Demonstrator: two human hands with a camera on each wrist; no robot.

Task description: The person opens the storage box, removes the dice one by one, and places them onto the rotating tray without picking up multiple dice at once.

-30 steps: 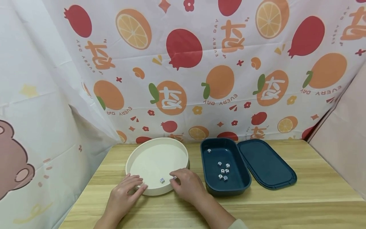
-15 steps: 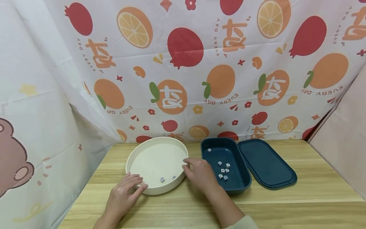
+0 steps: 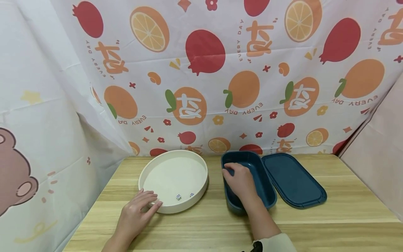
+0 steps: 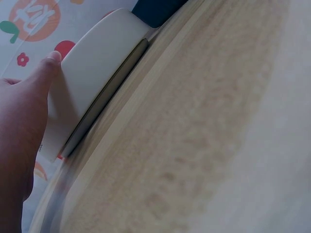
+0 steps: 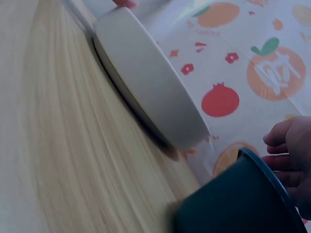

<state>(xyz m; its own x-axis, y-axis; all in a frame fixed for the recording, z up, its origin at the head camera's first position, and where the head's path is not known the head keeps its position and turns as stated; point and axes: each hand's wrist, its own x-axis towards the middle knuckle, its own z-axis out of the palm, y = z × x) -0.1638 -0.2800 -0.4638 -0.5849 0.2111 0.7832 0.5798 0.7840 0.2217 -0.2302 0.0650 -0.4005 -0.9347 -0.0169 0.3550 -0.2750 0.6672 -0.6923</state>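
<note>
A round cream tray point(image 3: 173, 171) stands on the table, and two small dice lie near its front edge: a left die point(image 3: 178, 197) and a right die point(image 3: 191, 195). My left hand point(image 3: 135, 211) rests at the tray's front left rim; in the left wrist view its thumb point(image 4: 48, 65) lies on the rim. Over the dark blue box point(image 3: 267, 190) is my right hand point(image 3: 240, 180), thumb and fingertips apart near the left wall. In the right wrist view that hand point(image 5: 294, 160) shows relaxed fingers just beyond the box rim point(image 5: 265, 167), with nothing visible between them. It hides the dice inside the box.
A dark blue lid point(image 3: 294, 180) lies flat to the right of the box, against its side. Behind the wooden table point(image 3: 195, 232) hangs a fruit-printed cloth point(image 3: 201, 105), with a white cloth point(image 3: 47, 140) along the left side.
My right hand has left the right die in the tray, passed over the tray's right rim and moved right to the box. My left hand stays at the tray rim.
</note>
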